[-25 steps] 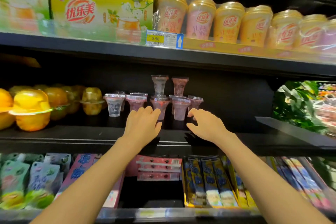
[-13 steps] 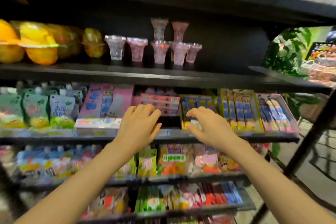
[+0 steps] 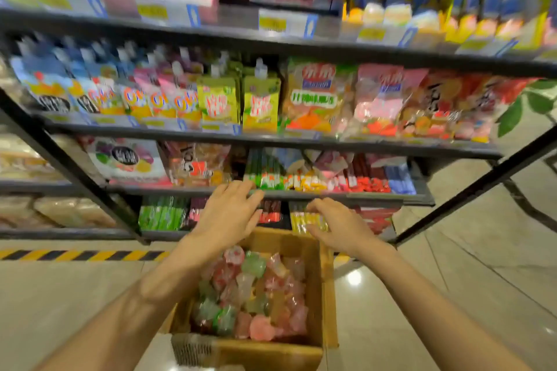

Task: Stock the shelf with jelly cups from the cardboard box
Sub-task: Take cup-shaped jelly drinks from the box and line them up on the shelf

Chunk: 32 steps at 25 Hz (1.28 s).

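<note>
An open cardboard box (image 3: 327,286) stands on the floor in front of the shelving, filled with several pink, red and green jelly cups (image 3: 253,292). My left hand (image 3: 229,214) hovers above the box's far left corner, palm down, fingers spread, holding nothing. My right hand (image 3: 337,224) hovers above the far right corner, also empty with fingers apart. Both forearms reach in from the bottom. The shelf with the stocked jelly cups is out of view above.
Black metal shelving (image 3: 271,140) holds rows of drink pouches, candy bags and snack sticks. A yellow-black hazard stripe (image 3: 81,254) runs along the tiled floor at the shelf base. A slanted black post (image 3: 470,187) and green leaves (image 3: 518,111) are at right.
My view has swung down from the jelly cup shelf to the lower shelves and the box on the floor. Both empty hands have dropped with it, now over the box.
</note>
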Available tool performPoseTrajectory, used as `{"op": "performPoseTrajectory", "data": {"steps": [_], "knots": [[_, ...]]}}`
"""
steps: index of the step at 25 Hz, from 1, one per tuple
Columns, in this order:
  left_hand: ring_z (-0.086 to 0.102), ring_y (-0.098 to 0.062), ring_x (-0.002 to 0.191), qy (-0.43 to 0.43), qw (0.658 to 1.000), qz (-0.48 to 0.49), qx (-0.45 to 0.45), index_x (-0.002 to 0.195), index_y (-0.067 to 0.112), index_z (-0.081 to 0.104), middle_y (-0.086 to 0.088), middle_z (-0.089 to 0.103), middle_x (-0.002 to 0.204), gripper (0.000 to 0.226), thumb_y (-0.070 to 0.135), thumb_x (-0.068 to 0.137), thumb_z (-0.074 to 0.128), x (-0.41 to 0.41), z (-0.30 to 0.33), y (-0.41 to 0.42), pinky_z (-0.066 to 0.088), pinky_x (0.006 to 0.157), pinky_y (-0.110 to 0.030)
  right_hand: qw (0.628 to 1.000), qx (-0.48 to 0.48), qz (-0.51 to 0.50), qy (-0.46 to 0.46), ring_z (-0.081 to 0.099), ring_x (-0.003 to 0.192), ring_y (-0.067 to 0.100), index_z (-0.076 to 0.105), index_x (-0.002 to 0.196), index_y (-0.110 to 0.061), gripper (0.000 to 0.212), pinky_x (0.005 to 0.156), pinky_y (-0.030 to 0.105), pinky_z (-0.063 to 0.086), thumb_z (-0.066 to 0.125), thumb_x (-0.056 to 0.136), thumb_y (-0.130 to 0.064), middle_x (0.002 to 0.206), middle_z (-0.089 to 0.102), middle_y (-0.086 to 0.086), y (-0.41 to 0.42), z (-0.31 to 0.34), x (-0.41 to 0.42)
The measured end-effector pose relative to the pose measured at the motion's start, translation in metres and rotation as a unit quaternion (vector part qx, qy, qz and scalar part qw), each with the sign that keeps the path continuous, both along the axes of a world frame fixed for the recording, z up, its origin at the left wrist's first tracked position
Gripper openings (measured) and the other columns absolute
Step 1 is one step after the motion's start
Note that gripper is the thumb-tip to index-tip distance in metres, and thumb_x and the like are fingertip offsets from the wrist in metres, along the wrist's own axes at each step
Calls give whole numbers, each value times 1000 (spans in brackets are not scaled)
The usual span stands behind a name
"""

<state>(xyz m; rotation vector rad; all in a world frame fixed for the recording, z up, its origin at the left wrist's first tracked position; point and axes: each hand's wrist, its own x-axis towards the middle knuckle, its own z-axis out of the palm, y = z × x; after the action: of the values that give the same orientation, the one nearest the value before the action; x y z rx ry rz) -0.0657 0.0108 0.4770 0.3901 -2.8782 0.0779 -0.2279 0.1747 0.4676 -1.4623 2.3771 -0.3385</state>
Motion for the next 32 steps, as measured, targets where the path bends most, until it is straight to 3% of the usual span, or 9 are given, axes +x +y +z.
{"op": "performPoseTrajectory", "data": {"steps": [5, 8, 11, 15, 17, 21, 25, 30, 32], "knots": [[62, -29, 80, -92, 994, 34, 53, 89, 10, 67, -9, 64, 90, 28, 22, 66, 79, 12, -164, -5, 50, 69, -38, 996, 71, -21, -45, 50, 116, 22, 47, 125, -21, 38, 94, 37, 41, 57, 89, -28, 125, 52, 0, 2, -169, 1], [55, -32, 106, -150, 985, 50, 64, 115, 12, 60, -11, 58, 118, 38, 27, 80, 63, 18, -279, -7, 43, 87, -39, 992, 107, -26, -66, 51, 113, 21, 45, 120, -22, 44, 91, 31, 42, 64, 82, -12, 120, 51, 0, 7, -278, 2], [49, -28, 113, -194, 976, 49, 85, 120, 15, 53, -6, 50, 128, 36, 28, 87, 54, 21, -379, -5, 42, 90, -37, 986, 126, -47, -97, 52, 113, 26, 45, 126, -21, 48, 85, 33, 46, 65, 83, -22, 123, 50, 3, 11, -372, 4], [64, -20, 66, -247, 966, -6, 72, 76, 19, 68, -2, 64, 73, 37, 30, 46, 86, 16, -475, 6, 48, 53, -24, 982, 164, -47, -77, 53, 113, 34, 37, 136, -20, 53, 82, 40, 50, 58, 88, -26, 137, 42, 9, 15, -478, 4], [63, -21, 55, -224, 973, -13, 57, 68, 18, 68, -3, 62, 63, 37, 27, 37, 87, 11, -512, 7, 46, 46, -22, 979, 181, -55, -70, 52, 114, 36, 35, 138, -20, 54, 83, 40, 50, 57, 88, -23, 142, 35, 9, 13, -516, 3], [58, -29, 105, -232, 968, -24, 93, 113, 13, 60, -10, 59, 112, 36, 23, 79, 61, -5, -574, 7, 48, 82, -34, 979, 171, -93, -61, 45, 119, 36, 35, 137, -17, 50, 87, 39, 45, 51, 89, -16, 133, 37, 12, 11, -565, -5], [42, -27, 124, -229, 962, -126, 74, 135, 14, 41, -11, 41, 138, 52, 20, 84, 52, -31, -625, 4, 37, 98, -37, 980, 167, -91, -50, 33, 130, 36, 22, 147, -20, 66, 96, 39, 41, 53, 89, -15, 137, 33, 13, 5, -598, -18], [48, -13, 121, -197, 948, -249, 15, 132, 24, 42, 3, 44, 143, 46, 16, 87, 45, -62, -665, 8, 46, 90, -27, 969, 227, -83, -42, 33, 133, 35, 29, 141, -23, 65, 96, 40, 43, 61, 85, -15, 151, 17, 8, 5, -630, -27], [57, -13, 110, -182, 943, -279, 3, 121, 26, 59, 3, 52, 136, 40, 13, 84, 47, -68, -679, 5, 50, 81, -27, 963, 249, -84, -56, 25, 138, 33, 30, 140, -24, 67, 103, 42, 40, 65, 83, -19, 155, 8, 3, 6, -641, -30]]}}
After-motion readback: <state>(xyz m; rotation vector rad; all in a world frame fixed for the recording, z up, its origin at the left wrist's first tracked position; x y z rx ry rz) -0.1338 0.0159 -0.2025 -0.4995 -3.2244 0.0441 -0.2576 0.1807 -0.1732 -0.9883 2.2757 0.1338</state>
